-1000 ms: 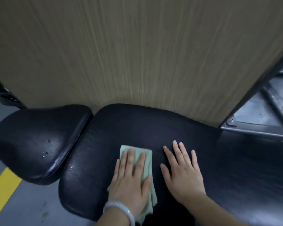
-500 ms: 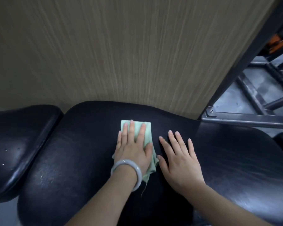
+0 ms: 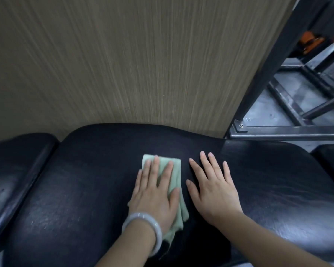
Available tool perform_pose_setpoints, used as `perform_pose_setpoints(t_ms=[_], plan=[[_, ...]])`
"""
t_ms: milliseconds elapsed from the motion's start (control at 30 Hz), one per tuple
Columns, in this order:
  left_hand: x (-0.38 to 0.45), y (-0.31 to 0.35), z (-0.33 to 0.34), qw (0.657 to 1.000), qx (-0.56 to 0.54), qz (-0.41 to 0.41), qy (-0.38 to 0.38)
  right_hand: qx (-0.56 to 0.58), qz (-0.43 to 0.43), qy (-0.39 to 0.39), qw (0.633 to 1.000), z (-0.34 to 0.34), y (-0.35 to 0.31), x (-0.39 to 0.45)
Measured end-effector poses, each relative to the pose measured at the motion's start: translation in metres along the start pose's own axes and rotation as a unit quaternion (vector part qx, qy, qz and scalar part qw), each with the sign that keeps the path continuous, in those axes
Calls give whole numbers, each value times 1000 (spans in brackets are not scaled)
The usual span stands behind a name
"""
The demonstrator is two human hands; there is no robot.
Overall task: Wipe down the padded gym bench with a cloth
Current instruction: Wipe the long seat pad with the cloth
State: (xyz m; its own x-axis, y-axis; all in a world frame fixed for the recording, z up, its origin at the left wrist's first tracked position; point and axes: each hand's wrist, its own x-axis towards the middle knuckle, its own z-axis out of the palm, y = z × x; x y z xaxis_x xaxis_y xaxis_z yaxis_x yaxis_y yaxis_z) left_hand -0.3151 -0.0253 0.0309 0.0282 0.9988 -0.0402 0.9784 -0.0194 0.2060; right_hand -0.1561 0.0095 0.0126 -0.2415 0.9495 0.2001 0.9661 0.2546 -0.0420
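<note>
A long black padded bench (image 3: 81,193) runs across the lower view. On its middle lies a folded pale green cloth (image 3: 176,170). My left hand (image 3: 154,195), with a pale bracelet on the wrist, presses flat on the cloth with fingers spread, covering most of it. My right hand (image 3: 213,189) lies flat on the bare pad just right of the cloth, fingers apart, holding nothing. The pad left of the cloth has a dull, damp sheen.
A separate black seat pad (image 3: 10,174) adjoins the bench at the left. A wood-grain wall panel (image 3: 123,64) stands directly behind. Dark metal frame bars (image 3: 289,132) and grey floor are at the right, with another black pad (image 3: 332,160) at the right edge.
My left hand slid the cloth along the pad to the right and farther from me. My right hand stayed beside it. The view shifted right, so the seat pad sits nearer the left edge.
</note>
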Motion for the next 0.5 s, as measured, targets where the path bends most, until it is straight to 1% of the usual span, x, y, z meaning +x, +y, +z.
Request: perform_pose_setpoints(t_ms=[33,133,200,267,333,433,500], plan=[[16,2,-2,1000,-5,-12,9,1,2,3,1000,1,0,0],[54,11,-7,999,-13,-37,1,-3,-2,5,1000,1,0,0],[59,13,-8,999,-12,-37,-13,-3,-2,-4,1000,1,0,-1],[44,9,-6,999,-18,-24,-21,2,2,-10,1000,0,0,-1],[11,1,-3,1000,1,22,-10,10,9,-18,1000,-2,-1,-1],[-43,-15,2,997,-17,72,-22,17,12,-25,999,-3,-3,-2],[-55,-24,8,995,-12,98,-10,15,10,-23,1000,-3,-5,-2]])
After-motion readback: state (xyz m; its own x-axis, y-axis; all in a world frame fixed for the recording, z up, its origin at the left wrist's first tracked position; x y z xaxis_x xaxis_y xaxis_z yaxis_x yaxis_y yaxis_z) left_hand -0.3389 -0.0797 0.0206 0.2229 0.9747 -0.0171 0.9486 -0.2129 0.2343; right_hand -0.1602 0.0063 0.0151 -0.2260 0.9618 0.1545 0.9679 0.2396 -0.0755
